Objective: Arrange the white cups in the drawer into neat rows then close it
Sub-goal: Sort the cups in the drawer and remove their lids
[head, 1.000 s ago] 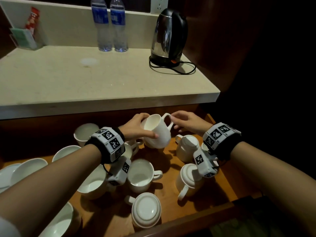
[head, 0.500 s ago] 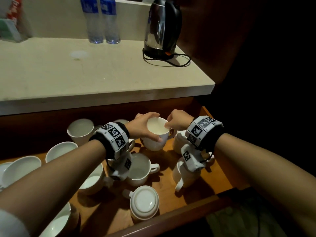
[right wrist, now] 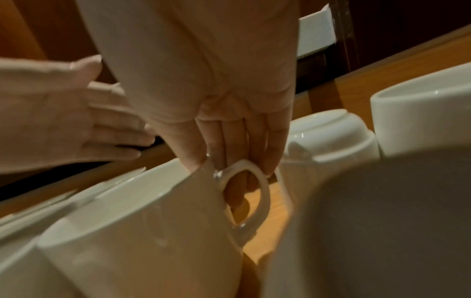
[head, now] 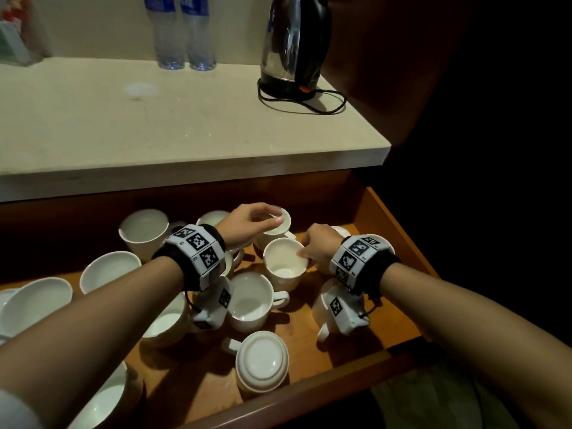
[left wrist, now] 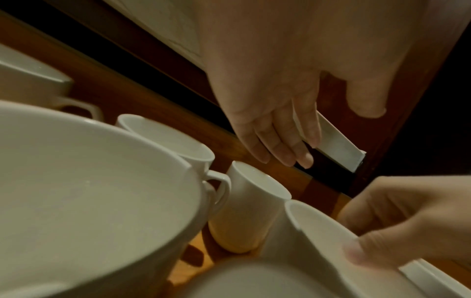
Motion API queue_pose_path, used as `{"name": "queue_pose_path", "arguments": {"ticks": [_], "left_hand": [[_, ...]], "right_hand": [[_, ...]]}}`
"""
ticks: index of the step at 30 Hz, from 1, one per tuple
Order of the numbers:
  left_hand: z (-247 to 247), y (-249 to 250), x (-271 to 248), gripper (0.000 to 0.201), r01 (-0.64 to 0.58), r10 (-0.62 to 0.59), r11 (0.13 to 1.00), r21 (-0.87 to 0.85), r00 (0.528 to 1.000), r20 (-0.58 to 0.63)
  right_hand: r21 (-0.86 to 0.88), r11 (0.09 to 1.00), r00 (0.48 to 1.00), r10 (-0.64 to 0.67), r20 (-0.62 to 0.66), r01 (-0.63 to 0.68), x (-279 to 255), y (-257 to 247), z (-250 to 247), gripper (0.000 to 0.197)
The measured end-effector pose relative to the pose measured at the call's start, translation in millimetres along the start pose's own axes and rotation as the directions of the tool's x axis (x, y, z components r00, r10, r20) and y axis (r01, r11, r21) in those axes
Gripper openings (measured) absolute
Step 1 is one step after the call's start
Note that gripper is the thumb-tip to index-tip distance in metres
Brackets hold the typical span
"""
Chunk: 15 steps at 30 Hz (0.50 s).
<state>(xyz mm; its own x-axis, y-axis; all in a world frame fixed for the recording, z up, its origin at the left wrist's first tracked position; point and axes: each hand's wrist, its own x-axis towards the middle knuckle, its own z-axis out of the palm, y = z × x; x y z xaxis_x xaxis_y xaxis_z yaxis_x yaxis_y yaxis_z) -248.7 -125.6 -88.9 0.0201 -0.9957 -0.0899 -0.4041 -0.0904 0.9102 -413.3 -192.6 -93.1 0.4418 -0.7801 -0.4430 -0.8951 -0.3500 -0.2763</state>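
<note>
An open wooden drawer (head: pixel 399 233) holds several white cups. One upright cup (head: pixel 283 264) (right wrist: pixel 153 221) (left wrist: pixel 318 231) stands mid-drawer. My right hand (head: pixel 305 253) (right wrist: pixel 229 167) (left wrist: pixel 382 242) grips it, thumb on the rim and fingers at the handle. My left hand (head: pixel 272 218) (left wrist: pixel 331 135) hovers with straight fingers over another upright cup (head: pixel 278 229) (left wrist: pixel 254 193) at the drawer's back and holds nothing. An upside-down cup (head: pixel 263 360) sits near the front edge. Another upside-down cup (head: pixel 322 308) is partly hidden under my right wrist.
The stone countertop (head: pixel 185 162) overhangs the drawer's back. A kettle (head: pixel 294 48) with its cord and two water bottles (head: pixel 179 32) stand on it. More cups and wide bowls (head: pixel 108 270) crowd the drawer's left side. Bare wood (head: pixel 309 332) shows in the drawer's right half.
Both hands held one tilted cup above the drawer and turned it upright. It now stands on the drawer floor. The left hand has let go and moved back; the right hand still grips it.
</note>
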Motion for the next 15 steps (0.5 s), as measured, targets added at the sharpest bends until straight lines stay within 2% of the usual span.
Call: {"name": "queue_pose_path", "arguments": {"ticks": [3,7,9,12,15], "left_hand": [[3.5,1.9,1.3,0.020,-0.015,0.014,1.000,-0.020,1.000,-0.013],[8.5,7.1,3.9,0.029,-0.029,0.029,0.999,-0.030,0.999,-0.017],[11.9,9.8,4.9,0.027,-0.032,0.031,0.999,-0.040,0.999,-0.024],[17.2,12.4,8.3,0.022,-0.039,0.038,0.998,-0.043,0.999,-0.023],[24.1,16.5,14.2,0.022,-0.048,0.047,0.998,-0.032,0.999,-0.010]], "right_hand": [[0.004,1.000,1.000,-0.021,0.010,0.021,1.6,-0.7,6.1,0.012],[0.017,0.999,0.997,-0.035,0.062,0.034,-0.2,3.8,2.4,0.024],[0.048,0.998,0.997,-0.046,0.057,0.044,-3.4,8.0,-5.4,0.027],[0.125,0.991,0.995,-0.042,-0.091,0.053,-4.3,20.5,-22.7,0.025],[0.244,0.969,0.971,0.020,-0.239,0.040,-4.0,41.4,-35.5,0.009]]}}
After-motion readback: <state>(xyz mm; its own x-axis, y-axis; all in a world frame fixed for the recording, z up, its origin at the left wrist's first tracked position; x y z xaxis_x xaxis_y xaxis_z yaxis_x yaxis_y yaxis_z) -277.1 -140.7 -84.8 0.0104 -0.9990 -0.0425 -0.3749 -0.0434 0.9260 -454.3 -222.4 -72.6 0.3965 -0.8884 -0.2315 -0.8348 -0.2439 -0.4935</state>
